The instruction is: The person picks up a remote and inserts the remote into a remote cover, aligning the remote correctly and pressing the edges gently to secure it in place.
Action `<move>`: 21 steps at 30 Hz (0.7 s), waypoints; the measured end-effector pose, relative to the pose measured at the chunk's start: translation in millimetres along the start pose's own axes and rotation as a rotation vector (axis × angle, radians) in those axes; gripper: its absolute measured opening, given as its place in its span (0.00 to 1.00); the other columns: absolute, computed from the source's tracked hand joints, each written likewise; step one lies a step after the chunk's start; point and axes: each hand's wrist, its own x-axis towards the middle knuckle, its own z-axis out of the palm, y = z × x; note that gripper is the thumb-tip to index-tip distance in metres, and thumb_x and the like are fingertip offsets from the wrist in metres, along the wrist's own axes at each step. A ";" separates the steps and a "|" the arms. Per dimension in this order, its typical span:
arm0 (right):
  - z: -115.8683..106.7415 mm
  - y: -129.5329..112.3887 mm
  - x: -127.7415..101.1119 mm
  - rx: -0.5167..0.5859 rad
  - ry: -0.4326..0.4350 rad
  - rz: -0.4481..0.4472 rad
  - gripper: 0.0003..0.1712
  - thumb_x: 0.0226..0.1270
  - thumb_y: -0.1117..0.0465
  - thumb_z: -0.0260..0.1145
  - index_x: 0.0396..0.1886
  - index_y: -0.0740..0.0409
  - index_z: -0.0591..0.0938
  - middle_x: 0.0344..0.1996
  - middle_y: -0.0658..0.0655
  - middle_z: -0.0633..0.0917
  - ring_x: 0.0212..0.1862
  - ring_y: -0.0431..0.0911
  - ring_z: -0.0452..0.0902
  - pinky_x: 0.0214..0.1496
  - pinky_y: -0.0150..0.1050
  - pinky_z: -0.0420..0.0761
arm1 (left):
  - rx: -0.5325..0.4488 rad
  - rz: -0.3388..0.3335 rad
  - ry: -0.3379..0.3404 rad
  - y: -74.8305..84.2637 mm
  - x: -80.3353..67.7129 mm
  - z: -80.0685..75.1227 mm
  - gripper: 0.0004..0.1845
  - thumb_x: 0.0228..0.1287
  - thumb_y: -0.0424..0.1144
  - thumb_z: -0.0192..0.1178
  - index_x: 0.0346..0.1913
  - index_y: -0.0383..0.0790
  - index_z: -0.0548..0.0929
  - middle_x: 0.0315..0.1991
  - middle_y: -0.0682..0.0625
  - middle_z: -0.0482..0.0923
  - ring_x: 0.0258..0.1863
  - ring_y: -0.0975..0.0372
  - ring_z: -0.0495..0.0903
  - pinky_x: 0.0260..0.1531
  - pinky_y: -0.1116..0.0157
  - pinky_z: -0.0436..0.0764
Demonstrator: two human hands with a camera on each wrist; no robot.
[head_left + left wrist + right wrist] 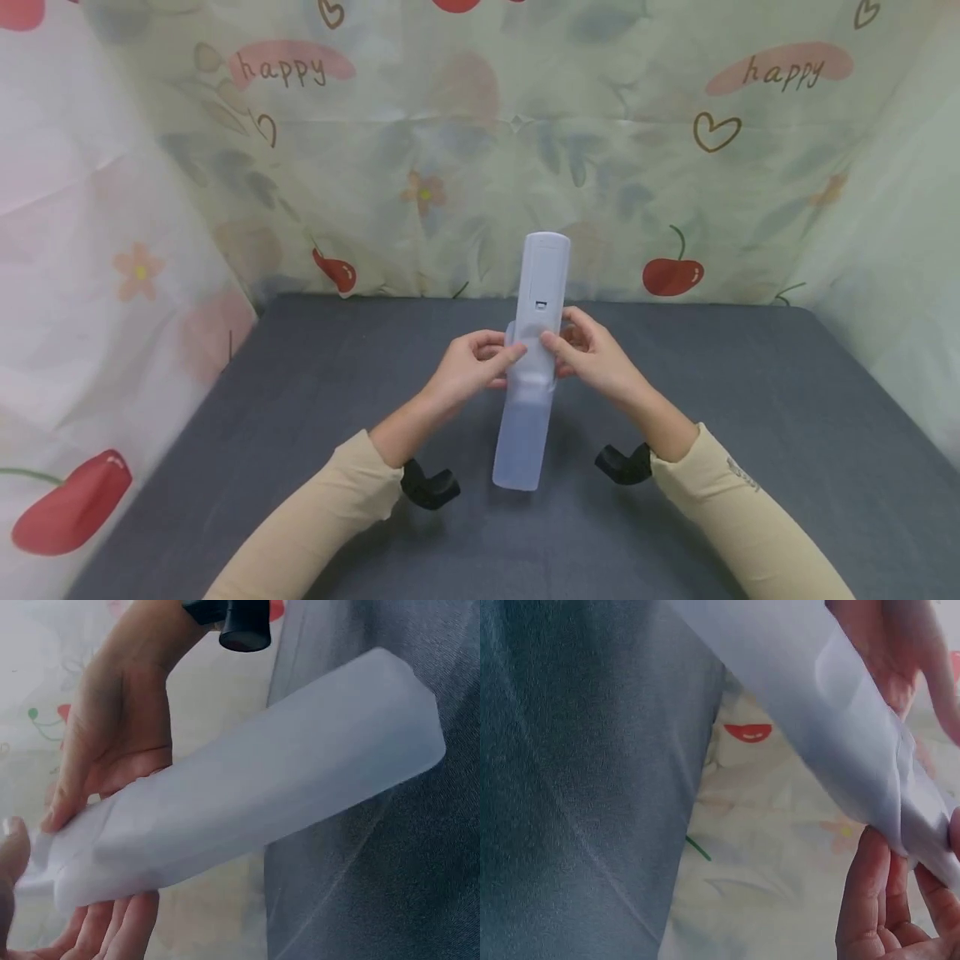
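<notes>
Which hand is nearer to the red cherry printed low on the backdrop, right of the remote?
Right. The right hand grips the sleeved remote just below-left of the cherry; the left hand is across the remote, farther away.

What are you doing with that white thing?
A person holds a white remote control above the grey table. The left hand and right hand both pinch a translucent sleeve around its middle. The remote's top sticks out; the sleeve's lower part hangs loose towards the table.
</notes>
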 end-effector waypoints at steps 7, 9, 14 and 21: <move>-0.1 2.2 -3.1 0.038 -0.014 0.014 0.31 0.66 0.55 0.61 0.66 0.57 0.63 0.47 0.68 0.80 0.39 0.45 0.82 0.46 0.45 0.82 | 0.037 0.050 0.075 0.5 1.4 -0.2 0.17 0.60 0.37 0.63 0.50 0.31 0.79 0.42 0.37 0.82 0.31 0.65 0.81 0.32 0.65 0.82; -0.9 4.3 -4.8 0.030 -0.020 0.033 0.30 0.66 0.55 0.62 0.63 0.61 0.67 0.47 0.67 0.81 0.39 0.43 0.82 0.47 0.44 0.82 | 0.011 0.073 0.103 -1.2 2.1 -1.3 0.17 0.61 0.36 0.62 0.50 0.30 0.78 0.40 0.38 0.81 0.30 0.65 0.81 0.30 0.66 0.82; 2.0 9.8 -7.0 -0.005 -0.057 0.055 0.22 0.64 0.55 0.63 0.49 0.69 0.77 0.38 0.63 0.84 0.36 0.44 0.81 0.46 0.43 0.83 | -0.035 0.129 0.149 -5.0 3.3 -3.0 0.17 0.60 0.34 0.62 0.50 0.29 0.78 0.37 0.40 0.79 0.28 0.66 0.81 0.28 0.69 0.80; 8.0 7.8 -6.7 -0.028 0.036 0.018 0.14 0.65 0.61 0.62 0.41 0.71 0.79 0.27 0.50 0.82 0.30 0.39 0.79 0.38 0.32 0.81 | 0.007 0.157 0.131 -3.0 3.3 -2.3 0.17 0.60 0.36 0.63 0.51 0.32 0.79 0.39 0.39 0.81 0.30 0.64 0.83 0.30 0.66 0.81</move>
